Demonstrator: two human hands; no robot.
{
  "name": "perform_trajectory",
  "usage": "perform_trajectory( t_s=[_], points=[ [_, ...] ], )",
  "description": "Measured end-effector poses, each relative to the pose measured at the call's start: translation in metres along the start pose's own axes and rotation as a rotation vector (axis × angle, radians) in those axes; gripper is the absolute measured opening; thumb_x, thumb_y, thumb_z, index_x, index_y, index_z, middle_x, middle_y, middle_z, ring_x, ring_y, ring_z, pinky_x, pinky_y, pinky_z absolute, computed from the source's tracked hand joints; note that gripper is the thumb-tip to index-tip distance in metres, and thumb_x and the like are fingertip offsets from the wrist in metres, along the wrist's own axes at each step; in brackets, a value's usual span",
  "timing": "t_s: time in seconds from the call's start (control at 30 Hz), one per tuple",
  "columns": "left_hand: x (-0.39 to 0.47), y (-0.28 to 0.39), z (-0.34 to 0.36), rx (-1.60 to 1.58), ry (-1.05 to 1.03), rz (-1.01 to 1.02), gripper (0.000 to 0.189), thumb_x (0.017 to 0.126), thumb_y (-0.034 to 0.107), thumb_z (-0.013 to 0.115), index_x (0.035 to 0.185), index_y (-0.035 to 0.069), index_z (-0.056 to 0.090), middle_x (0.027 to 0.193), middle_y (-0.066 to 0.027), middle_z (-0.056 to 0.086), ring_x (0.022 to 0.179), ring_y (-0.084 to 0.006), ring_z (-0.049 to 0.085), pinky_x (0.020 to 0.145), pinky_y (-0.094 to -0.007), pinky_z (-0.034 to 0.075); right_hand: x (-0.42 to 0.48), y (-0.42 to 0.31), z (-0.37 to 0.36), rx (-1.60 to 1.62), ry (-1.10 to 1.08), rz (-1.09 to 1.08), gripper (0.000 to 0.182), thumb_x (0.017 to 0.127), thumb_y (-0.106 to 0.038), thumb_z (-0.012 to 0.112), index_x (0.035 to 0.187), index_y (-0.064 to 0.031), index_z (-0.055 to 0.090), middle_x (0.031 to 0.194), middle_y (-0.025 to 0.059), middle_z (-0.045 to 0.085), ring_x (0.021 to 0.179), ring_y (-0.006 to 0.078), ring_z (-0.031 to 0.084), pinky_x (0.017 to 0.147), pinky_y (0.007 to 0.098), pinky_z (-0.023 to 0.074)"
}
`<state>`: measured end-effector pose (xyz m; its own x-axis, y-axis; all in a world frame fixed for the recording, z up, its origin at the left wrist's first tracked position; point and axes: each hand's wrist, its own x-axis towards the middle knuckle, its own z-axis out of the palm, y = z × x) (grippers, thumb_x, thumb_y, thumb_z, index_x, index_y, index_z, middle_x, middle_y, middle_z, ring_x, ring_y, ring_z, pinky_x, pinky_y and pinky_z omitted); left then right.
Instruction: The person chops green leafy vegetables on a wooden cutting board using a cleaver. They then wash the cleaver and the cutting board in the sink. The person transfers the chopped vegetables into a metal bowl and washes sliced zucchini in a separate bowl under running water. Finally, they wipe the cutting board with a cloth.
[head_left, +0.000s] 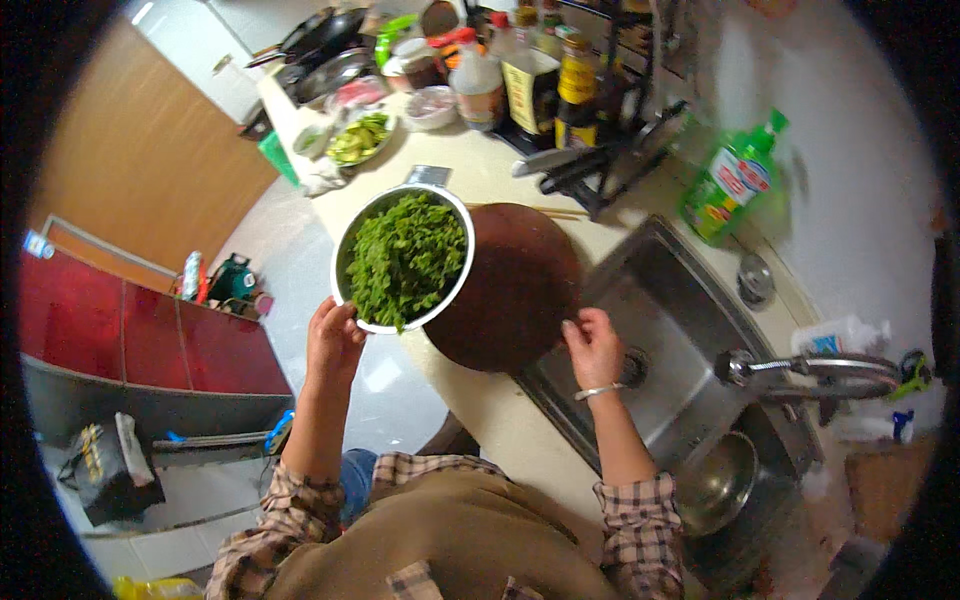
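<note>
My left hand (335, 330) grips the near left rim of a metal bowl (470, 251). Chopped leafy greens (405, 259) are heaped inside it. The bowl overlaps the left part of a round, dark brown cutting board (514, 292) on the counter. At the board's right edge is my right hand (596, 349), fingers curled with the thumb near the fingertips; nothing shows in it, and whether it touches the board I cannot tell. A cleaver-like metal blade (430, 175) shows just beyond the bowl. Chopsticks (559, 213) lie behind the board, partly hidden.
A steel sink (682, 330) with a faucet (739, 367) and a metal basin (716, 487) lies to the right. Knives stand in a black rack (600, 176). Sauce bottles (576, 90), a plate of sliced green vegetables (360, 140) and a green detergent bottle (735, 180) stand farther back.
</note>
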<state>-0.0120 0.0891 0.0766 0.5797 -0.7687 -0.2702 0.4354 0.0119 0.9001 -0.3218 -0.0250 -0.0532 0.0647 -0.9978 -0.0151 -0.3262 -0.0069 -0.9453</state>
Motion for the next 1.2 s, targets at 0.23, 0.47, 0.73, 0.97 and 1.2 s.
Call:
perform_trajectory(
  t_s=[0.23,0.47,0.73,0.97,1.2],
  points=[
    [0.112,0.006,-0.048,-0.158,-0.006,0.058,0.006,0.083,0.002,0.051,0.087,-0.001,0.047,0.073,-0.0056,0.053,0.052,-0.0118,0.047,0.048,-0.0235,0.042,-0.003,-0.025,0.006,0.394,-0.018,0.236,0.012,0.082,-0.006,0.065,0.086,-0.0032,0.054,0.068,0.0027,0.056,0.054,0.01,0.055,0.048,0.0233,0.047],
    [0.212,0.0,-0.037,-0.131,0.06,-0.007,0.011,0.082,0.0,0.053,0.089,-0.003,0.046,0.074,-0.012,0.052,0.055,-0.0195,0.053,0.047,-0.0239,0.045,-0.02,-0.03,0.028,-0.034,0.284,-0.114,0.008,0.085,-0.005,0.062,0.088,-0.0029,0.055,0.071,-0.0005,0.054,0.059,0.0077,0.05,0.051,0.0216,0.0407],
    [0.286,-0.008,-0.024,-0.13,-0.093,-0.103,0.008,0.081,0.0,0.053,0.086,-0.002,0.048,0.075,-0.0119,0.056,0.056,-0.0216,0.058,0.046,-0.0261,0.047,-0.041,-0.14,0.175,-0.728,-0.288,-0.748,0.009,0.075,-0.009,0.057,0.084,-0.008,0.059,0.075,0.0072,0.056,0.063,0.0221,0.059,0.055,0.0322,0.0512],
    [0.314,-0.009,-0.02,-0.095,-0.084,-0.179,0.009,0.081,0.001,0.054,0.086,0.002,0.047,0.071,-0.0088,0.052,0.051,-0.0178,0.052,0.045,-0.027,0.047,-0.043,-0.131,0.25,-1.217,-0.254,-0.665,0.01,0.073,-0.011,0.055,0.075,-0.0026,0.059,0.071,0.0075,0.056,0.061,0.0165,0.059,0.043,0.0282,0.0496],
    [0.324,-0.017,-0.043,-0.002,-0.152,-0.175,0.016,0.08,-0.002,0.055,0.074,0.007,0.044,0.062,-0.0033,0.045,0.051,-0.0172,0.049,0.052,-0.0336,0.054,-0.037,-0.126,0.26,-1.16,-0.316,-0.541,0.011,0.073,-0.011,0.055,0.076,-0.0015,0.061,0.073,0.0138,0.057,0.064,0.0221,0.06,0.046,0.0286,0.0504]
  ],
)
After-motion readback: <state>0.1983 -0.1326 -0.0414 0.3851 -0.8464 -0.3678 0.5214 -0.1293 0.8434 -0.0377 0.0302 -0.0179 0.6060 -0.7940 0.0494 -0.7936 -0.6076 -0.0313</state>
